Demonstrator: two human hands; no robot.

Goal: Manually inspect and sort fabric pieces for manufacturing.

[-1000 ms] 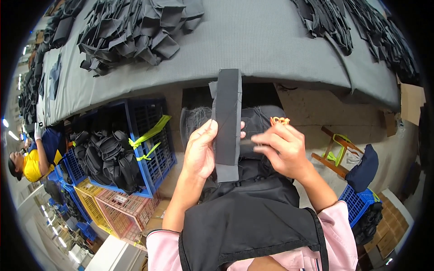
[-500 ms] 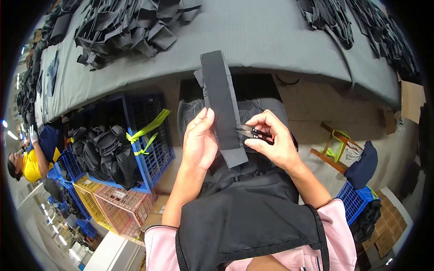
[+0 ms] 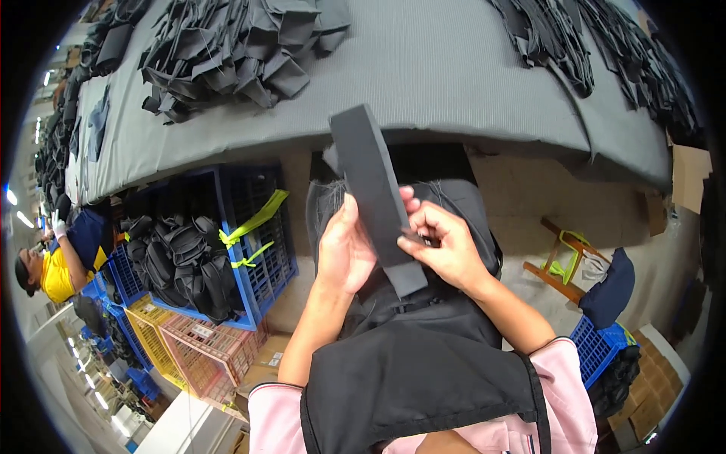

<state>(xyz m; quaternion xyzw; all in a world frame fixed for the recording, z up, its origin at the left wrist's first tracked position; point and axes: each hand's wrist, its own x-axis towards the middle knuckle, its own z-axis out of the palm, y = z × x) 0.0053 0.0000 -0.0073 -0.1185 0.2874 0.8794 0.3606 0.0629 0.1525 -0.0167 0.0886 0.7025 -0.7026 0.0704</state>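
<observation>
A long, dark grey fabric strip [image 3: 370, 181] is held over my lap, its far end pointing toward the table edge. My left hand [image 3: 345, 253] is closed on its left side, thumb along the edge and the other fingers mostly hidden behind the cloth. At the strip's right edge, my right hand [image 3: 450, 250] grips small black thread snips [image 3: 429, 240], mostly covered by the fingers. The snips' blades are hard to make out here. Loose threads [image 3: 330, 195] lie on the dark cloth over my lap.
The grey-covered table [image 3: 423, 83] spans the front, with a heap of dark fabric pieces [image 3: 234, 57] at left and more bundles [image 3: 552, 45] at right. A blue crate [image 3: 253, 291] of black items stands left, near a person in yellow [image 3: 57, 276]. A wooden stool [image 3: 556, 280] stands right.
The fabric strip has tilted and its far end has come down slightly. My right hand has moved in against the strip's edge, and the snips' blades, plain before, are now mostly hidden.
</observation>
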